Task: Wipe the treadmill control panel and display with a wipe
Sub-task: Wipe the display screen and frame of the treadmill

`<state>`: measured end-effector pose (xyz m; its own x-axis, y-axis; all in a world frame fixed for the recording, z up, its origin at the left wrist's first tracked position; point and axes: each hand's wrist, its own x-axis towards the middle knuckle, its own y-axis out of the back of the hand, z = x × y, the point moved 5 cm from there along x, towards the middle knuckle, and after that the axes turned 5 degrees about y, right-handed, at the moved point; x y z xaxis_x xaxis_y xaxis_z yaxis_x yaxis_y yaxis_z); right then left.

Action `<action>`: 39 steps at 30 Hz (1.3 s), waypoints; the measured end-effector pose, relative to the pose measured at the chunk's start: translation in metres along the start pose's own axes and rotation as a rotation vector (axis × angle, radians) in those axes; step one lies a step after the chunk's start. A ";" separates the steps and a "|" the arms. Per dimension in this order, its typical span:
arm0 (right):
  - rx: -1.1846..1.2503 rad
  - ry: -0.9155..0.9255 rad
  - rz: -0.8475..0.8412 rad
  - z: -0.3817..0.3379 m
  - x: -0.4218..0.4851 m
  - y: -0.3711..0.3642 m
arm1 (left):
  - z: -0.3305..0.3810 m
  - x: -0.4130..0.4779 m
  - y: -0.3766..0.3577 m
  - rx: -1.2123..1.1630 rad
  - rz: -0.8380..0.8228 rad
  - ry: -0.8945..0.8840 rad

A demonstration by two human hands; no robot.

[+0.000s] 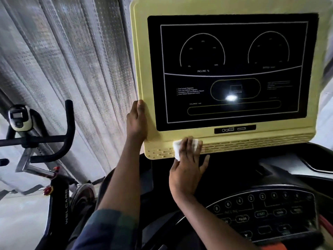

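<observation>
Low on the display (232,69), wipe (177,147) at work!
Right hand (188,163) flat, fingers pressing it on; left hand (137,121) grips the side, likely steadying it.

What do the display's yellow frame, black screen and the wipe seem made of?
Yellow frame: likely matte moulded plastic, with rounded corners and slotted vents. Black screen: glossy glass or acrylic; it mirrors a light spot. Wipe: thin white paper or nonwoven, crumpled under the right hand.

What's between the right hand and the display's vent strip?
The white wipe, pressed by the right hand onto the vent strip; head view.
</observation>
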<state>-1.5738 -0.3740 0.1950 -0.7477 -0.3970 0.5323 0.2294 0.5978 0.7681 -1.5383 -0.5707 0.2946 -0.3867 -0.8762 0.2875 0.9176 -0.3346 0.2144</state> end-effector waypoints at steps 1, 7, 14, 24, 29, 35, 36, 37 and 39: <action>0.018 -0.097 0.005 0.009 0.005 0.002 | 0.000 -0.001 -0.001 0.004 0.011 0.004; 0.052 -0.218 -0.050 0.025 0.020 0.010 | 0.002 -0.014 -0.009 0.007 0.172 0.049; 0.136 -0.472 -0.001 0.092 0.060 0.032 | 0.007 -0.023 -0.015 0.165 0.389 0.063; 0.175 -0.547 -0.004 0.140 0.083 0.043 | 0.002 -0.048 -0.020 0.255 0.603 0.132; 0.168 -0.580 -0.018 0.166 0.094 0.042 | 0.004 -0.049 -0.020 0.279 0.612 0.150; 0.179 -0.516 0.005 0.168 0.090 0.046 | 0.005 -0.051 -0.021 0.266 0.639 0.179; 0.162 -0.476 -0.007 0.167 0.086 0.043 | 0.005 -0.051 -0.021 0.262 0.636 0.178; 0.158 -0.471 -0.012 0.173 0.087 0.042 | 0.005 -0.051 -0.021 0.258 0.632 0.177; 0.172 -0.576 0.021 0.197 0.105 0.046 | 0.006 -0.051 -0.021 0.253 0.624 0.175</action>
<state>-1.7642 -0.2509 0.2156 -0.9726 0.0286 0.2306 0.1790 0.7249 0.6652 -1.5388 -0.5170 0.2805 0.2461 -0.9285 0.2780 0.9059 0.3223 0.2748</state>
